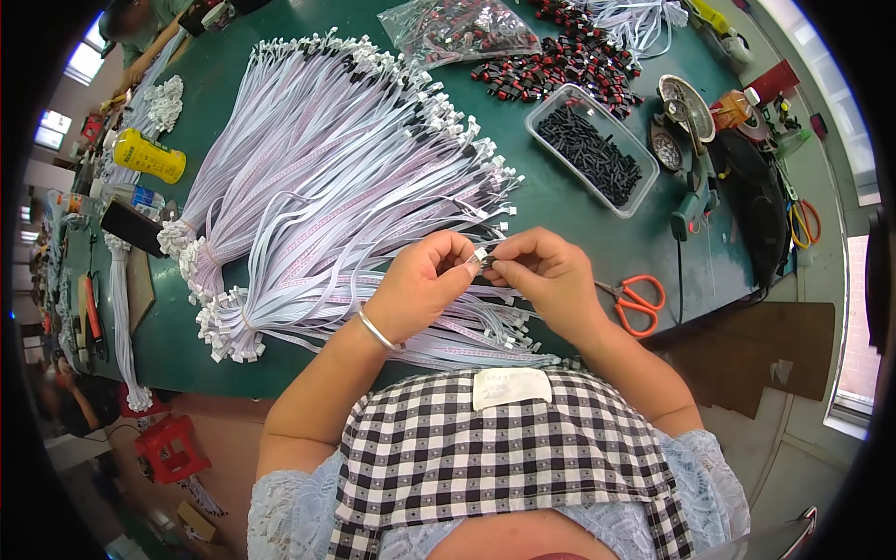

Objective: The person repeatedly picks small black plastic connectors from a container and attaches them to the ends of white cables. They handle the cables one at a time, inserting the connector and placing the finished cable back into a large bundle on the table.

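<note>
My left hand (431,280) pinches a small white cable connector (480,255) between thumb and fingers. Against it, my right hand (546,275) is closed on a small dark piece, partly hidden by the fingertips. The two hands meet just above the near part of a large fan of white flat ribbon cables (308,177) with white connectors at their ends. Many far cable ends carry black pieces. Right of my right hand lie orange-handled scissors (638,303). Beyond it stands a clear plastic box (644,191) of short black tubes (590,154).
Red and black parts (569,70) are heaped at the back beside a clear bag (457,33) of more. A green hot-glue gun (695,196), its cord and metal dishes (686,107) are at right. A yellow bottle (149,156) and dark phone (133,227) are at left.
</note>
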A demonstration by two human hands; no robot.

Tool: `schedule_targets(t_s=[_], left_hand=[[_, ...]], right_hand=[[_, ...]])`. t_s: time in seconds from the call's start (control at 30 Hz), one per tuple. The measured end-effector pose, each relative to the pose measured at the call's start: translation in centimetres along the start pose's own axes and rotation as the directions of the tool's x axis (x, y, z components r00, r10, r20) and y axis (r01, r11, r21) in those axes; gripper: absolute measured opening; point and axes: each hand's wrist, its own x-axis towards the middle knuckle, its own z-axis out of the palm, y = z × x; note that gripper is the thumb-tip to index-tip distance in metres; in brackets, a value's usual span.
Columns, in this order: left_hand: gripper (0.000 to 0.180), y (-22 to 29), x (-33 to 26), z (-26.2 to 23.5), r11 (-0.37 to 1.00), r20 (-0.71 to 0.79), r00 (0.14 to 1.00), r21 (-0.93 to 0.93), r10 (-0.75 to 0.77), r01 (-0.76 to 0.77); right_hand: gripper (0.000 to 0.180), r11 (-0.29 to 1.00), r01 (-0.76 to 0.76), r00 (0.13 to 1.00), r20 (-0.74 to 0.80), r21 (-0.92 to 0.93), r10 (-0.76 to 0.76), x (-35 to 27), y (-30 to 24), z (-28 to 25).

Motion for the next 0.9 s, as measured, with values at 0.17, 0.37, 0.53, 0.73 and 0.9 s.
schedule_targets(t_s=[0.17, 0.37, 0.53, 0.73, 0.9], left_hand=[[0.011, -0.3, -0.1, -0.2, 0.999, -0.005, 1.000, 0.044, 0.011, -0.011], [0.012, -0.2, -0.1, -0.1, 0.999, -0.001, 1.000, 0.052, 0.009, -0.009], [0.016, 0.9, -0.7, -0.2, 0.886, 0.004, 0.974, 0.414, 0.227, -0.208], [0.024, 1.5, -0.6, -1.4, 0.636, 0.058, 0.927, 0.711, 0.371, -0.299], [0.026, 1.8, -0.7, -1.2, 0.776, 0.017, 0.948, 0.570, 0.318, -0.271]], right_hand=[[0.009, 0.996, -0.014, 1.000, 0.001, -0.088, 0.014, -0.1, -0.4, 0.1], [0.007, 0.995, -0.005, 1.000, 0.011, -0.104, 0.006, 0.0, -0.3, 0.0], [0.009, 0.994, -0.013, 0.999, 0.032, -0.109, 0.017, 0.2, 0.0, -0.2], [0.009, 0.997, -0.079, 0.996, 0.050, -0.005, 0.080, 0.5, 0.3, -0.2], [0.009, 0.994, -0.078, 0.995, 0.051, -0.076, 0.082, 0.9, 0.2, -0.1]])
